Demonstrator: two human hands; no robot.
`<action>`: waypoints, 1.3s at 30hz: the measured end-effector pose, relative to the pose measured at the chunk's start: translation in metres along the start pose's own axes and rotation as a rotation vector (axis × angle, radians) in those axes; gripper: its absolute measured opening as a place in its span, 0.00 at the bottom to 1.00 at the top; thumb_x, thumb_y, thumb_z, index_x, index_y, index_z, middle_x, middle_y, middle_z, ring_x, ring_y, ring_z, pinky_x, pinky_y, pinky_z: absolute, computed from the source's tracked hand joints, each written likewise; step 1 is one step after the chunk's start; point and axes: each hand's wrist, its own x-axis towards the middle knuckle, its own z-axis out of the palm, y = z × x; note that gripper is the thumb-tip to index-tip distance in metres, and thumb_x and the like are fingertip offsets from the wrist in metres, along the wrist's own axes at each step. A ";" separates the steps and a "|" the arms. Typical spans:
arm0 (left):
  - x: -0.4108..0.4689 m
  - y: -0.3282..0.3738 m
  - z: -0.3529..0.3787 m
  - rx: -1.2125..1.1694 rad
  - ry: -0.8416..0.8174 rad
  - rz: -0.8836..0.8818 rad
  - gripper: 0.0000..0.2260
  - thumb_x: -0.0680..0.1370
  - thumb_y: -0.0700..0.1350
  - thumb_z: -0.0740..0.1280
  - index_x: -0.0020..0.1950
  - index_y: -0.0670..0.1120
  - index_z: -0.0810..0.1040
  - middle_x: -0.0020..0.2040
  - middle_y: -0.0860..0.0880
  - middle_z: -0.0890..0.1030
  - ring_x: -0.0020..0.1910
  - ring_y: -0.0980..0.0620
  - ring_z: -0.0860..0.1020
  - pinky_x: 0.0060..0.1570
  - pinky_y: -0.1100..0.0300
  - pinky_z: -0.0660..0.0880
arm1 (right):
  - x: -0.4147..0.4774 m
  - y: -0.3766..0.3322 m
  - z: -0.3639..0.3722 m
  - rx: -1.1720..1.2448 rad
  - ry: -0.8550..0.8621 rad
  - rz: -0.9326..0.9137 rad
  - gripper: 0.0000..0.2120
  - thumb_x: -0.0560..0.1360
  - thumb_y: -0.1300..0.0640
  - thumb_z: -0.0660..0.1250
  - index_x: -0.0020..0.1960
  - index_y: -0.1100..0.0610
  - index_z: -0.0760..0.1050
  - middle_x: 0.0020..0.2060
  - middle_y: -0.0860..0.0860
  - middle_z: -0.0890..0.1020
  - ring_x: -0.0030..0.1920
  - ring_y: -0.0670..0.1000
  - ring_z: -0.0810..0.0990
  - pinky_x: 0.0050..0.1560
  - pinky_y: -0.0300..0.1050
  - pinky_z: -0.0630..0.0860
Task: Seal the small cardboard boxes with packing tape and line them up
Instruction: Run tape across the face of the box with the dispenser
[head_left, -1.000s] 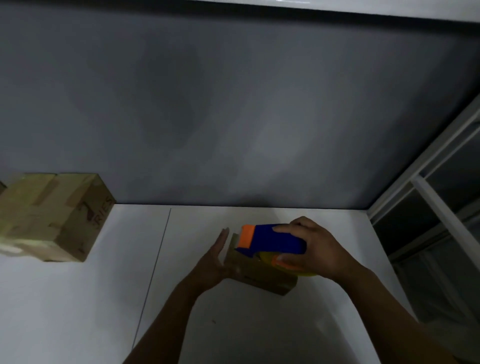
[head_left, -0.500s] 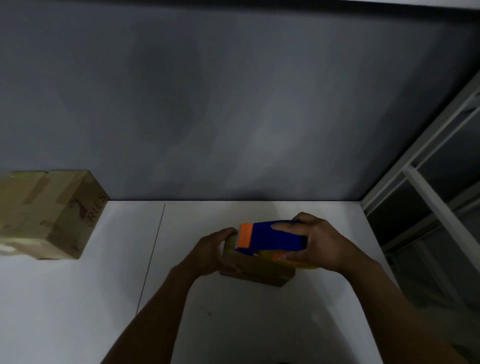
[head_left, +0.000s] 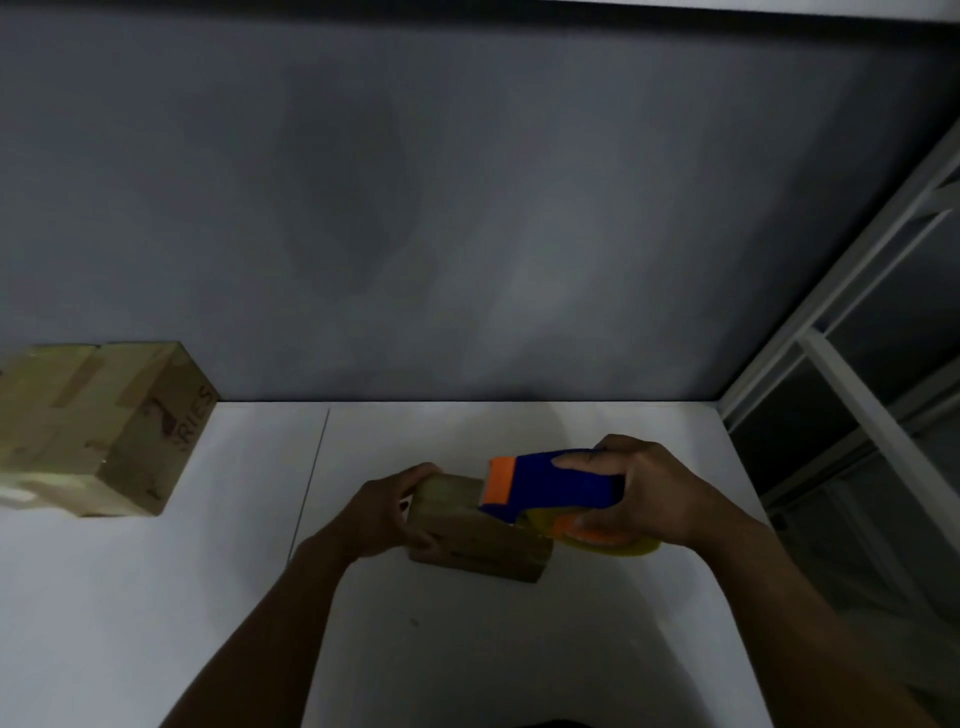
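- left hand (head_left: 387, 512) lay flat against the box (head_left: 467, 535) 1 second ago; now its fingers curl round the left end, pinning it on the table (head_left: 467, 649), centre.
- right hand (head_left: 644, 493) stays clamped on the dispenser (head_left: 550, 483), which has slid right, baring more of the top.
- looks like a strip going down; lining up by the far-left boxes (head_left: 98, 426) comes later.

Reddish letters "RIES" (first letters unclear) on the side of the left cardboard box (head_left: 104, 431)
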 end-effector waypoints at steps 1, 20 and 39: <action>-0.001 -0.002 -0.001 0.013 -0.004 -0.001 0.38 0.55 0.65 0.76 0.58 0.81 0.60 0.59 0.66 0.70 0.56 0.76 0.70 0.55 0.75 0.70 | 0.000 0.000 0.002 0.006 -0.004 -0.002 0.33 0.68 0.48 0.75 0.69 0.40 0.66 0.55 0.44 0.72 0.53 0.43 0.71 0.44 0.25 0.72; -0.007 -0.011 0.003 0.238 0.019 0.005 0.44 0.65 0.62 0.74 0.73 0.61 0.51 0.74 0.52 0.61 0.70 0.53 0.63 0.68 0.61 0.62 | -0.009 0.026 0.028 -0.094 -0.021 -0.031 0.33 0.69 0.43 0.72 0.71 0.42 0.64 0.56 0.48 0.71 0.53 0.45 0.71 0.42 0.22 0.64; 0.006 0.025 0.059 0.476 0.238 -0.020 0.38 0.71 0.69 0.26 0.77 0.59 0.51 0.75 0.59 0.43 0.76 0.54 0.38 0.69 0.53 0.29 | -0.013 0.024 0.045 -0.094 0.009 -0.022 0.36 0.68 0.35 0.68 0.72 0.39 0.59 0.56 0.46 0.68 0.54 0.46 0.71 0.49 0.34 0.69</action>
